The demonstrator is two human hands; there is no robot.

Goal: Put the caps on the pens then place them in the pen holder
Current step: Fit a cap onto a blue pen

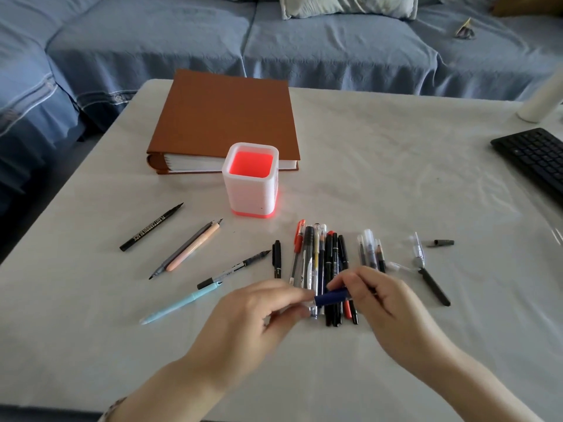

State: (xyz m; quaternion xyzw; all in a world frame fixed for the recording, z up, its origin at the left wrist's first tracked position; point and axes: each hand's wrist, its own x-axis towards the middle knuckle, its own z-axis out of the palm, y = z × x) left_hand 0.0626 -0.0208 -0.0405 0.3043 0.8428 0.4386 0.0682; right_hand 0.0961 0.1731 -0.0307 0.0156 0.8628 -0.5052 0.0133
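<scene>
A white pen holder (250, 196) with a glowing red inside stands mid-table, with no pens showing in it. Below it lies a bundle of capped pens (323, 257). Over the bundle's near end, my left hand (259, 312) pinches a clear pen barrel while my right hand (384, 296) grips a dark blue cap (332, 296) that meets the barrel's end. Uncapped pens lie to the left: a black marker (150, 227), a grey and a peach pen (189, 249), a black-tipped pen (234, 266), a light blue pen (179, 304). A loose cap (443, 243) lies at the right.
A brown binder (225, 117) lies behind the holder. A black keyboard (536, 156) sits at the right edge, with a white cylinder (539, 99) beyond it. A blue sofa (274, 41) runs along the far side of the table.
</scene>
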